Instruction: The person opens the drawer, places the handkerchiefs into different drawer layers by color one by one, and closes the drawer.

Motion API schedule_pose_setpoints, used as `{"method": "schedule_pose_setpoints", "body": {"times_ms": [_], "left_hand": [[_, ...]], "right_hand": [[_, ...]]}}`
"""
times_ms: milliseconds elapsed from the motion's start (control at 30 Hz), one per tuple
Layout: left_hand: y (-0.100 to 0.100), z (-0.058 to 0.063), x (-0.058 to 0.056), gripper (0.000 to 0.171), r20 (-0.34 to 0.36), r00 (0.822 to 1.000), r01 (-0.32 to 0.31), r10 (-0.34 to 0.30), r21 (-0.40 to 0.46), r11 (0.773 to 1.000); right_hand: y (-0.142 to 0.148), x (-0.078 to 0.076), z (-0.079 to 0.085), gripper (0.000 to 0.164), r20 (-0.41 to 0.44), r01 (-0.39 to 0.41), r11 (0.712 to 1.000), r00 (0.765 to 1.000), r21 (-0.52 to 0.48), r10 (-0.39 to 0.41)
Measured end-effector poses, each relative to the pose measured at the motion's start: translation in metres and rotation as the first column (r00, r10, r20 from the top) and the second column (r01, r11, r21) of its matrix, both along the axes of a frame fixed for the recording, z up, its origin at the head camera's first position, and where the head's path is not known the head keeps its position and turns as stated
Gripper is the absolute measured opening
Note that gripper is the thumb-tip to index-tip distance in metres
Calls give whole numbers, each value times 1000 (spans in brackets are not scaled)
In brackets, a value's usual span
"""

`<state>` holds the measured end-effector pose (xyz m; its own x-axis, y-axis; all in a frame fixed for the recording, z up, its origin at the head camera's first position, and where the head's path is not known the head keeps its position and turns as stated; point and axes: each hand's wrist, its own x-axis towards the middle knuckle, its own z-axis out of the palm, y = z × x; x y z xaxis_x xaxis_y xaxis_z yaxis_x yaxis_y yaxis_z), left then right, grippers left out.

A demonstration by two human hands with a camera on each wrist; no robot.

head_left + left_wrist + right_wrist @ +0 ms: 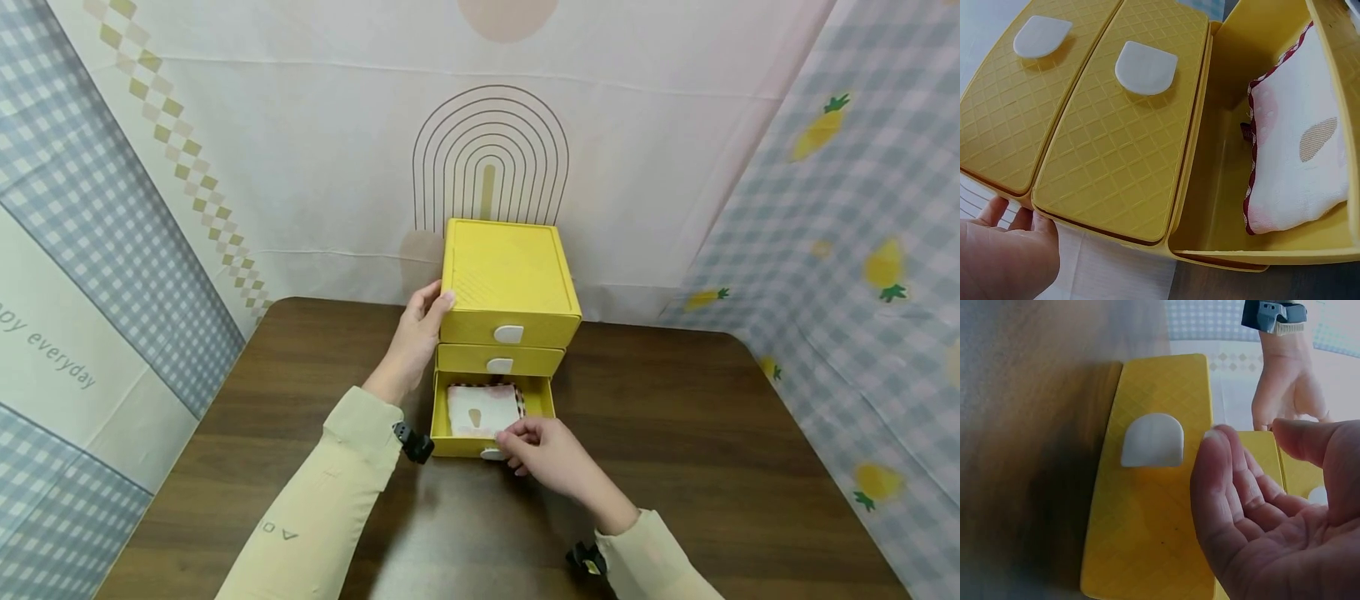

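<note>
A yellow three-drawer box [510,267] stands near the back of the table, its bottom drawer [538,396] pulled out. Inside that drawer lies a folded white cloth [1297,137] with a dark red checked edge and a tan leaf-like patch. My left hand [411,342] rests against the box's left side, thumb by the top front corner. Just over the front of the pulled-out drawer is my right hand [546,454], loosely bent. Its thumb and fingers are apart with nothing between them, beside the drawer's white handle [1154,440].
The upper two drawers are closed, each with a white tab handle [508,334]. Brown wooden table [675,433] lies on both sides of the box. A patterned white cloth [330,150] hangs behind, and checked cloth [795,275] hangs on the right.
</note>
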<state>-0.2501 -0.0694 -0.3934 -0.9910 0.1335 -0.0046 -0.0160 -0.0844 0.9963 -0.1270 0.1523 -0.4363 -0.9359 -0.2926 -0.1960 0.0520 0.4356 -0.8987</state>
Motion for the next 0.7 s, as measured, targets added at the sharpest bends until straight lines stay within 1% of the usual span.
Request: {"method": "schedule_pose_setpoints", "body": {"times_ms": [133, 233, 300, 567, 700], "left_hand": [[2, -2, 1, 71, -22, 999, -26, 26, 7, 1000], [3, -3, 2, 69, -38, 998, -40, 41, 17, 999], [3, -2, 2, 69, -37, 999, -36, 37, 17, 999], [0, 1, 0, 67, 19, 1000, -2, 3, -17, 1000], [-1, 2, -2, 64, 27, 1000, 7, -7, -20, 1000]], "right_hand": [[2, 3, -4, 36, 41, -37, 999, 998, -16, 37], [3, 3, -7, 40, 59, -49, 999, 997, -11, 50], [3, 4, -7, 41, 64, -47, 999, 997, -4, 47], [-1, 9, -13, 42, 58, 25, 999, 998, 35, -27], [-3, 10, -19, 44, 58, 57, 997, 996, 53, -60]]}}
